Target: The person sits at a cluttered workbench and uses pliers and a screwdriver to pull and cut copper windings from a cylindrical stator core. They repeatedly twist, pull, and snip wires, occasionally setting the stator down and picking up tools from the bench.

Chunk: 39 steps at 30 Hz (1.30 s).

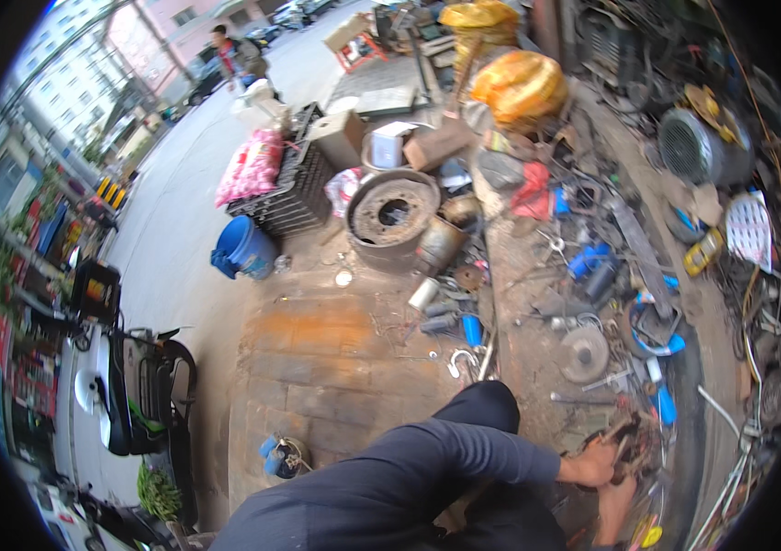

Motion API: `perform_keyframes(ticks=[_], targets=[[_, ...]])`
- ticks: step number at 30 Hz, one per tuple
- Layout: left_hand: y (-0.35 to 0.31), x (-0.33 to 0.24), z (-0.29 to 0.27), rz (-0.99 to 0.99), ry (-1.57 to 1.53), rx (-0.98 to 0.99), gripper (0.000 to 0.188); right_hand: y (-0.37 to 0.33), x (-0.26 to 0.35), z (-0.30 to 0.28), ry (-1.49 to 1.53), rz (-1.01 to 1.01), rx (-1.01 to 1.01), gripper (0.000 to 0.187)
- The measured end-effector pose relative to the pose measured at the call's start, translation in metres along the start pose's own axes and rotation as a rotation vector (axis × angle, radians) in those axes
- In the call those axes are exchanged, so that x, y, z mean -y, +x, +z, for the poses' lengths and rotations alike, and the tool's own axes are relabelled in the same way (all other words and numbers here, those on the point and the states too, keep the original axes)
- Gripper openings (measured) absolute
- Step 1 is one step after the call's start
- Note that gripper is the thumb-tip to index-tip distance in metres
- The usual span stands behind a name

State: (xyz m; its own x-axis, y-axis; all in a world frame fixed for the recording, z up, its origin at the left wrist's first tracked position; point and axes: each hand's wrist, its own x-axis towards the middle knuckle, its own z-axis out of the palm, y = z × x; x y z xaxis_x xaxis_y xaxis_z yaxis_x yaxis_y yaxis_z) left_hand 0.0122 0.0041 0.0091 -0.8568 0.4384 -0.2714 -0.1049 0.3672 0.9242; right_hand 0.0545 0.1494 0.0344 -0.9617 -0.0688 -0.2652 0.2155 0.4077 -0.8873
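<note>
Among roadside scrap (592,262), a person in dark clothes (363,487) works at a rust-brown part (627,439), apparently metal, which sits right at the fingers of two bare hands. The left hand (589,464) reaches in beside it, fingers seemingly curled; the right hand (616,508) is just below it in the view. Whether either hand's fingers are closed on the part or only resting against it cannot be told (blur smears the detail).

The part looks stiff and rather dense, unlikely to bend or break; its rough surface should give good purchase, though any grit or oil could make it slip. The thicker body nearest the fingers seems the surest place to take hold, with ragged edges best avoided. Beyond the fingers lies a grey disc (583,354), with a slim metal rod (578,398) closer in; near the fingers, ahead and to their right, is a blue bottle-like object (665,404).
</note>
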Motion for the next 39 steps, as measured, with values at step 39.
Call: perform_keyframes(ticks=[39], targets=[[-0.043,-0.005,-0.040,0.081,0.978,0.164,0.077,0.000,-0.026,0.023,0.314,0.216,-0.184,0.050]])
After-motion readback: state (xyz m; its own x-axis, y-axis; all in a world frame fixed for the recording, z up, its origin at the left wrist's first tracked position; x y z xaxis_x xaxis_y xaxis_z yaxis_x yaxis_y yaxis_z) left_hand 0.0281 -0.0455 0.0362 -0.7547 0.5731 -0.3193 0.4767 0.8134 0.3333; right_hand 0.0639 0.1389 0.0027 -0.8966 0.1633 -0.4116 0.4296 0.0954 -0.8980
